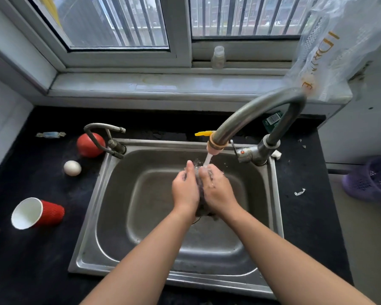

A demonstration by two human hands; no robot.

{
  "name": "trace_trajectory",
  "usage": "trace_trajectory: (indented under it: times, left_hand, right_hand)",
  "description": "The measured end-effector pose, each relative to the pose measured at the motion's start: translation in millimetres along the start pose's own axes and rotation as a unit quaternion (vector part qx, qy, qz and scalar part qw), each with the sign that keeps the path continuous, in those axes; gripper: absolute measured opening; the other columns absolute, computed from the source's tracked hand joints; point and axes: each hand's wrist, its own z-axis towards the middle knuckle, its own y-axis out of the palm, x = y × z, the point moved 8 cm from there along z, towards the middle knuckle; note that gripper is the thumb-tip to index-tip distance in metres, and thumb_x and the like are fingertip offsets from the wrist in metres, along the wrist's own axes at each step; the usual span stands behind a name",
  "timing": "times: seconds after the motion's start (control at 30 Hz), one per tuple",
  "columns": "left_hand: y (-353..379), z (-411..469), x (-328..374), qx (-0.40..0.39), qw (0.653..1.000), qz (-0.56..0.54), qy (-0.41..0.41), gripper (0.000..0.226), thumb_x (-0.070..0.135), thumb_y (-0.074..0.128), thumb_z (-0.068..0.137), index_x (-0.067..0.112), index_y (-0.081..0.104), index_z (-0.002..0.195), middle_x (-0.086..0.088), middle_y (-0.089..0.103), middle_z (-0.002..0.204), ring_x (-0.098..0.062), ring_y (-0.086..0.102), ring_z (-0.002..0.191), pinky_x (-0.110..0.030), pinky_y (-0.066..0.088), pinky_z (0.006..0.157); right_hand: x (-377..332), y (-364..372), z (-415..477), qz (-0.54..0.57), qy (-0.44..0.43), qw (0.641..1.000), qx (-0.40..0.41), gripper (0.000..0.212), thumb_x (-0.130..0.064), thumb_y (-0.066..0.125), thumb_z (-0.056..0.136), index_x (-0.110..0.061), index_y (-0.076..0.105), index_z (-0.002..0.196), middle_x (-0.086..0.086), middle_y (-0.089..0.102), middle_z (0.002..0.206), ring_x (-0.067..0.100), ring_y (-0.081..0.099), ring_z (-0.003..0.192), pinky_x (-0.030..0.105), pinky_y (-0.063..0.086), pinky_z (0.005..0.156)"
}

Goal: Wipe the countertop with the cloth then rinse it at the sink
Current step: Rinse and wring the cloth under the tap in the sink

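Observation:
A dark, wet cloth (200,188) is pressed between my two hands over the steel sink (92,208). My left hand (185,190) closes on it from the left and my right hand (218,190) from the right. Only a narrow strip of the cloth shows between my palms. Water runs from the tall curved tap (257,111) onto the cloth and my fingertips. The black countertop (42,249) surrounds the sink.
On the left counter lie a tipped red paper cup (39,213), a white egg (72,168), a red tomato (89,145) and a wrapped sweet (50,134). A small second tap (106,137) stands at the sink's back left. A purple basket (372,179) sits far right.

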Motion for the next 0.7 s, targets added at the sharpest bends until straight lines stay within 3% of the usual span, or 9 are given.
trace_trajectory:
  times: [0.1,0.2,0.3,0.33,0.43,0.5,0.57,0.7]
  left_hand:
    - [8.6,-9.2,9.1,-0.008,0.998,0.048,0.045,0.046,0.044,0.039,0.096,0.02,0.061,0.064,0.008,0.063,0.062,-0.009,0.059,0.063,-0.025,0.041,0.058]
    - [2.9,0.1,5.0,0.015,0.997,0.069,0.023,0.045,0.035,0.035,0.099,0.015,0.054,0.063,0.002,0.058,0.065,-0.021,0.054,0.069,-0.028,0.037,0.063]
    - [10.6,-7.3,-7.1,-0.014,0.998,0.063,-0.016,0.043,0.032,0.034,0.099,0.013,0.061,0.071,0.001,0.062,0.067,-0.015,0.056,0.06,-0.019,0.041,0.049]
    - [12.4,-9.0,-8.9,-0.022,0.997,0.068,-0.024,0.042,0.03,0.034,0.098,0.011,0.064,0.075,-0.002,0.065,0.071,-0.015,0.057,0.061,-0.019,0.043,0.05]
    - [6.0,0.0,-7.9,-0.039,0.996,0.067,-0.047,0.04,0.026,0.035,0.097,0.005,0.066,0.081,-0.012,0.067,0.084,-0.028,0.06,0.081,-0.034,0.047,0.074]
    - [8.2,3.3,-3.7,-0.113,0.991,0.048,-0.052,0.039,0.027,0.035,0.098,0.01,0.065,0.079,-0.012,0.068,0.086,-0.028,0.062,0.087,-0.038,0.048,0.081]
    - [9.1,3.1,6.6,-0.176,0.979,0.1,0.008,0.038,0.032,0.037,0.098,0.012,0.066,0.083,-0.008,0.068,0.09,-0.023,0.062,0.088,-0.034,0.047,0.083]
    - [-11.3,13.0,25.3,-0.174,0.95,0.222,0.137,0.024,0.042,0.059,0.087,0.02,0.056,0.078,0.011,0.06,0.07,-0.006,0.055,0.067,-0.01,0.038,0.056]
  right_hand:
    - [13.2,-9.8,3.5,-0.046,0.041,0.997,0.04,0.039,-0.035,0.035,0.098,-0.01,0.059,0.081,0.001,0.06,0.076,0.02,0.056,0.074,0.027,0.032,0.061]
    - [11.2,0.0,-7.6,-0.044,0.024,0.998,0.035,0.039,-0.038,0.034,0.098,-0.015,0.062,0.082,0.0,0.062,0.077,0.02,0.058,0.075,0.027,0.033,0.062]
    - [16.5,-8.1,-2.8,-0.081,0.051,0.995,0.041,0.041,-0.033,0.033,0.099,-0.012,0.059,0.077,0.003,0.06,0.076,0.025,0.057,0.077,0.028,0.03,0.06]
    - [18.2,-9.0,-2.1,-0.081,0.06,0.994,0.041,0.04,-0.032,0.033,0.099,-0.01,0.058,0.076,0.003,0.059,0.076,0.026,0.057,0.077,0.028,0.029,0.06]
    - [14.0,3.6,-10.4,-0.067,0.027,0.997,0.009,0.031,-0.028,0.036,0.098,-0.015,0.052,0.075,-0.001,0.056,0.073,0.02,0.052,0.07,0.027,0.027,0.058]
    - [17.5,5.2,-7.5,-0.09,0.031,0.995,-0.02,0.026,-0.028,0.037,0.097,-0.015,0.046,0.077,-0.002,0.052,0.072,0.02,0.049,0.07,0.029,0.026,0.059]
    - [26.1,-8.6,4.3,-0.095,0.059,0.993,-0.03,0.02,-0.028,0.039,0.097,-0.014,0.044,0.084,-0.004,0.05,0.074,0.019,0.048,0.073,0.029,0.025,0.06]
    - [30.8,-31.2,14.2,-0.023,0.049,0.997,-0.056,0.007,-0.024,0.049,0.094,-0.019,0.049,0.098,-0.011,0.056,0.083,0.007,0.053,0.079,0.023,0.036,0.068]
